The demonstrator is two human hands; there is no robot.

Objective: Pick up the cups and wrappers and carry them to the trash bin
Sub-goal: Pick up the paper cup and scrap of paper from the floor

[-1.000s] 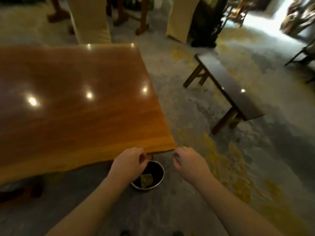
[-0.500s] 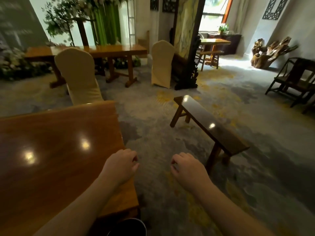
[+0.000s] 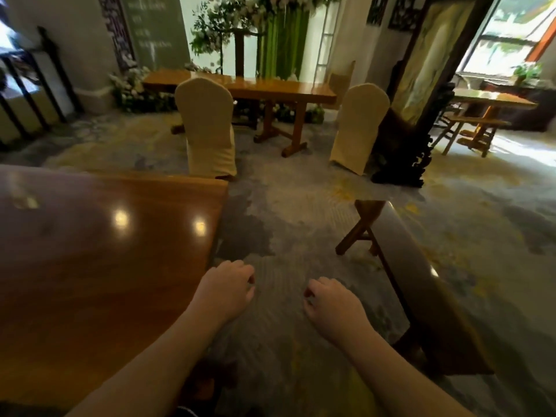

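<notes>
My left hand (image 3: 225,288) hovers just past the right edge of the polished wooden table (image 3: 99,266), fingers curled in with nothing in them. My right hand (image 3: 332,303) is held about a hand's width to its right, over the carpet, also loosely closed and holding nothing. No cup, wrapper or trash bin shows in the head view; a dark sliver at the bottom edge cannot be identified.
A dark wooden bench (image 3: 421,284) runs along my right. Two cream-covered chairs (image 3: 207,127) (image 3: 358,127) stand ahead, with a long wooden table (image 3: 249,85) and flowers behind them. A dark carved screen (image 3: 421,94) stands at right. Patterned carpet lies between table and bench.
My view has lifted from the floor and the small bin by the table's corner up to the room. The bin has dropped out of sight. Both hands stay closed and holding nothing.
</notes>
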